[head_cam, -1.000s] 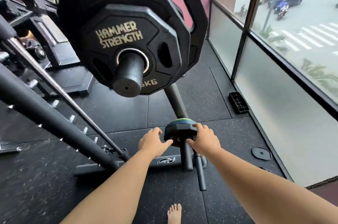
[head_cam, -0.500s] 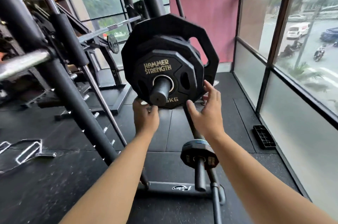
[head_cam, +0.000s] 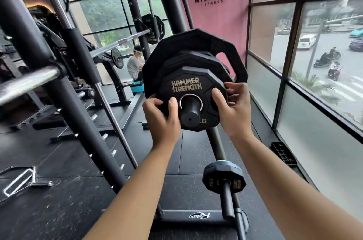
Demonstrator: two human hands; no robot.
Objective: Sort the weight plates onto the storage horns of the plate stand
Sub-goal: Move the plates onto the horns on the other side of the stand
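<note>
Nearby, small black rubber plates (head_cam: 224,180) sat on the stand's low horn (head_cam: 227,202). Beyond, the left hand (head_cam: 160,120) and right hand (head_cam: 233,111) clamped opposite edges of the black many-sided Hammer Strength plate (head_cam: 187,87) on the upper horn (head_cam: 190,113), before larger black plates (head_cam: 196,43); it should slide squarely, both sides together.

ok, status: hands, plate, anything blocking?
Left hand and right hand both grip the front plate. It sits on the upper horn, larger plates behind. Horn tip bare, nothing in the way.

horn end (head_cam: 190,114) clear in front, rack post (head_cam: 80,108) close on L
</note>
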